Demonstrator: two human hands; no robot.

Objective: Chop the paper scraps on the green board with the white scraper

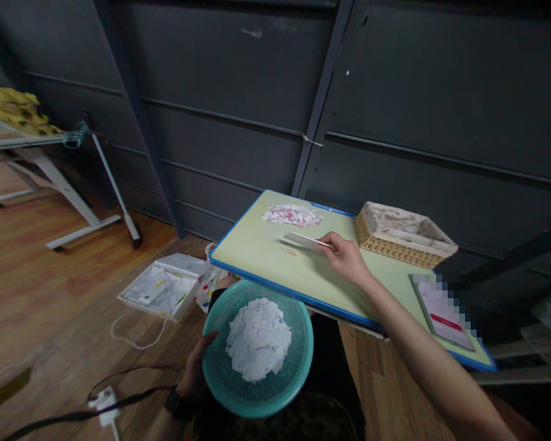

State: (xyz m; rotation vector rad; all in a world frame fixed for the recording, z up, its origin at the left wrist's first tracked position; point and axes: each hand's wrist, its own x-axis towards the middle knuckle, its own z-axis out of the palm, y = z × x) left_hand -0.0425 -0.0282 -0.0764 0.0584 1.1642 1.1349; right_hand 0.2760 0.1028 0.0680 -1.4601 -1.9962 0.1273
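Note:
My left hand grips the left rim of a round teal plastic colander, its thumb over the edge. White scraps that look like paper fill the middle of the colander, which rests on my lap against the table edge. Over the table, my right hand is closed on a flat, thin whitish piece like a scraper, held by its right end and slightly blurred. Just beyond its tip lies a pile of pink and white scraps. A faint pinkish patch shows on the table below the flat piece.
The pale yellow table has a blue edge. A lined wicker basket and a tablet-like screen stand on its right. A dark panelled wall rises behind. On the floor are an open white box, cables and a power strip.

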